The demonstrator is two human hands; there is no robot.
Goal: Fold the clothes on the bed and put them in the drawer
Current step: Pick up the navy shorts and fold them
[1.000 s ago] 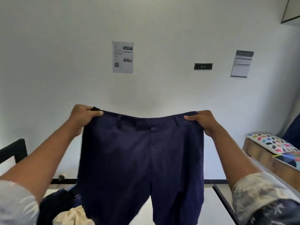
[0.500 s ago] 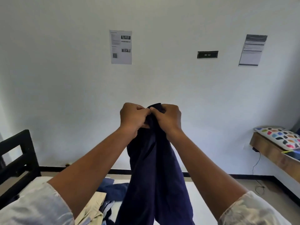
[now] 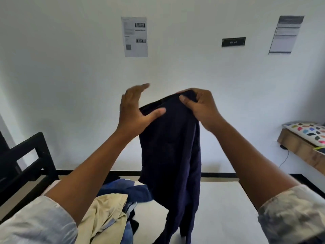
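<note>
The person is holding the dark blue shorts (image 3: 170, 155) up in the air, in front of the white wall and above the bed (image 3: 219, 208). A second ago both hands were stretching the waistband wide, one hand at each corner. Half a second ago the two hands were coming together, so that the two halves of the shorts were meeting. Now the right hand (image 3: 202, 106) alone is carrying the cloth: its fingers and thumb are curling round the doubled waistband and pinching it at the top. The left hand (image 3: 133, 110) is letting go. Its fingers are straight and spread wide, pointing up, and only the thumb is lying against the edge of the waistband.

The shorts are hanging down from the right hand as one narrow strip, with the two legs together, and the lower end is reaching down toward the mattress. I think this means the first fold, left half onto right half, is done, and the free left hand is probably getting ready to smooth the cloth or to take it lower down for the next fold.

A pile of clothes (image 3: 112, 205), beige and blue, is waiting unfolded on the bed near the left arm. The drawer is not showing anywhere, so most of the task is still ahead.
</note>
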